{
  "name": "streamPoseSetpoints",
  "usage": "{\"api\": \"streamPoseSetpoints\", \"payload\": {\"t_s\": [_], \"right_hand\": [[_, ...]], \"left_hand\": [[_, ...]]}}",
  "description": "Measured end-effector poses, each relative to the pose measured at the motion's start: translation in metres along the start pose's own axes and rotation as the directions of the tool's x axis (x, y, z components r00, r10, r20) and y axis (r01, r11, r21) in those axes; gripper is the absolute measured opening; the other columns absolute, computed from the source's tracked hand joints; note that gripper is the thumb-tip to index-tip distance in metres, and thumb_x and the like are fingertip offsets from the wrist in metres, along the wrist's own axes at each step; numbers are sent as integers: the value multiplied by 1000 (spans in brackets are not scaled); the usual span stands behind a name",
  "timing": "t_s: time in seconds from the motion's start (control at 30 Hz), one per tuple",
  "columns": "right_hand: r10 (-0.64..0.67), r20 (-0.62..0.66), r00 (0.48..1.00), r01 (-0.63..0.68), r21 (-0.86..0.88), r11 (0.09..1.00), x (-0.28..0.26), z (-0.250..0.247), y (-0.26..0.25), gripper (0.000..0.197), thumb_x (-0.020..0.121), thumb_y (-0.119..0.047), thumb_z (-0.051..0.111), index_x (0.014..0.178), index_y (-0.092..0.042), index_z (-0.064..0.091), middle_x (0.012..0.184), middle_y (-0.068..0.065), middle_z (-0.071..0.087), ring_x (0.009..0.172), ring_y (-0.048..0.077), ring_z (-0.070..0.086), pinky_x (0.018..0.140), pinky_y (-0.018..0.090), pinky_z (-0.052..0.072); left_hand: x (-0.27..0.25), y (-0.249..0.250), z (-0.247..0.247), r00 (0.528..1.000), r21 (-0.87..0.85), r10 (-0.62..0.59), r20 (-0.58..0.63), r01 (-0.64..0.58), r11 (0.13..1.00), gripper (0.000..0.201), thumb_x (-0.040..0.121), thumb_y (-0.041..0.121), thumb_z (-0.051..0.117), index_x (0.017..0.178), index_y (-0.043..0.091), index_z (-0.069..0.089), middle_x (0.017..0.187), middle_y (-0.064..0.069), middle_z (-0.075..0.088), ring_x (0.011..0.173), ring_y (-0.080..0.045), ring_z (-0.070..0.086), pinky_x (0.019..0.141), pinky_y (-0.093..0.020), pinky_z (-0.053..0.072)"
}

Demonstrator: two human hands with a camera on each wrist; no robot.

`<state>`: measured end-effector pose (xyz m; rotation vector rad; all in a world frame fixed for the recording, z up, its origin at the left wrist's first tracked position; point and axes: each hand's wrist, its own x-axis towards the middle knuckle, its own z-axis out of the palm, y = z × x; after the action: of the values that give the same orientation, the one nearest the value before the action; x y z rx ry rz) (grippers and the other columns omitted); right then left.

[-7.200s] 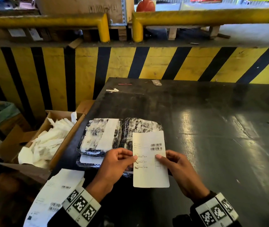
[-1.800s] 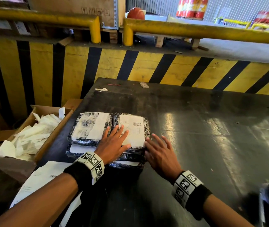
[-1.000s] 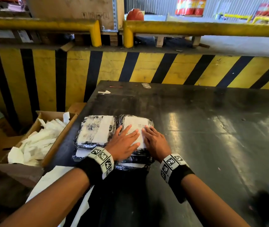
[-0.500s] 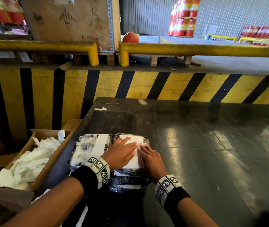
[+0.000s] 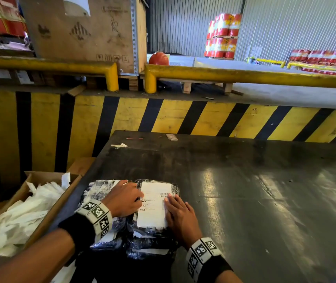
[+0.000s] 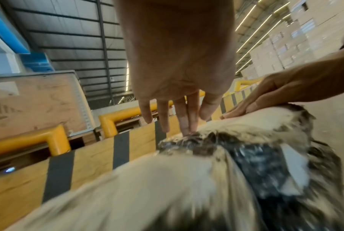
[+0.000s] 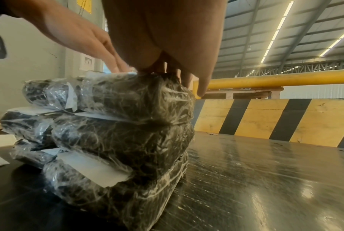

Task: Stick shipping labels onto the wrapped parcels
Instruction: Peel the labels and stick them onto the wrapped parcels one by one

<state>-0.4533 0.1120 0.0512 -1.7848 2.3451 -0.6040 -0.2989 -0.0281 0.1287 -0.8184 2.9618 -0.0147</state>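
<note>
Though text illegible, barcoded label (image 5: 154, 204).

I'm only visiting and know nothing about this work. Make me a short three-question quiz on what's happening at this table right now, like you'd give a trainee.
1. True or false: the white shipping label lies on the top right wrapped parcel, with the left hand and the right hand on either side of it.
2. What fills the cardboard box left of the black table? A) red drums B) crumpled white paper strips C) tape rolls
3. Fill in: from the right wrist view, the wrapped parcels are stacked ___ layers high.

Key: 1 true; 2 B; 3 three.
</note>
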Motion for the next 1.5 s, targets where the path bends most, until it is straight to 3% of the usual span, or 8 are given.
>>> {"api": "streamPoseSetpoints", "payload": {"t_s": [0.3,0.4,0.5,0.73,0.87,1.07,1.27,1.5], "right_hand": [[47,-41,998,-46,40,998,0,0,2,54,92,-48,19,129,-29,54,141,-10,47,132,15,44,100,41,41],[-2,-50,999,2,-7,1000,0,1,1,64,84,-51,14,140,-31,38,147,-18,15,140,6,10,112,35,24],[14,-116,993,-9,43,999,0,5,5,55,85,-46,27,131,-29,51,144,-12,38,134,11,38,102,32,41],[174,-149,973,-122,306,944,-3,16,7,76,85,-61,22,149,-19,16,157,7,8,143,17,13,115,29,12],[216,-18,976,-167,573,802,-11,17,12,71,93,-48,40,149,-20,7,156,0,20,142,14,23,115,31,22],[258,25,966,-196,721,664,-31,10,35,61,98,-25,44,149,-17,10,146,-8,28,130,3,32,96,-1,29],[221,-6,975,-135,774,619,-39,4,35,58,98,-19,43,148,-16,12,135,-16,32,119,-14,35,81,-10,26],[262,-47,964,-113,820,561,-39,10,29,53,98,-18,44,147,-17,22,135,-13,48,115,-14,49,96,10,41]], "left_hand": [[35,15,15,989,12,32,146,-34,999,54,100,40,20,150,21,14,159,4,8,147,-20,-3,117,-45,-8],[17,1,24,994,-16,-4,107,6,1000,56,99,44,15,150,22,13,159,6,8,147,-20,-4,116,-44,-10],[-4,-3,36,996,-45,-72,52,74,996,70,91,60,2,150,24,14,159,6,4,146,-20,-8,116,-42,-10],[-19,35,60,944,-201,-330,-32,317,927,121,49,71,-41,150,17,-2,157,-11,-10,145,-24,-14,93,-30,-37],[-15,49,66,927,-204,-374,-20,362,910,88,91,56,-8,134,4,48,137,-19,50,132,-31,43,111,-33,-25],[-15,81,80,903,-395,-392,-176,300,868,92,72,59,-15,150,12,-1,158,-6,-6,146,-18,-11,112,-34,-18],[-17,96,100,784,-949,-597,-170,34,315,65,89,36,60,145,24,30,151,11,17,144,-10,16,118,-35,18],[-21,93,103,781,-990,-619,-80,12,142,70,78,47,64,141,33,37,147,4,42,134,-11,39,111,-43,35]]}}
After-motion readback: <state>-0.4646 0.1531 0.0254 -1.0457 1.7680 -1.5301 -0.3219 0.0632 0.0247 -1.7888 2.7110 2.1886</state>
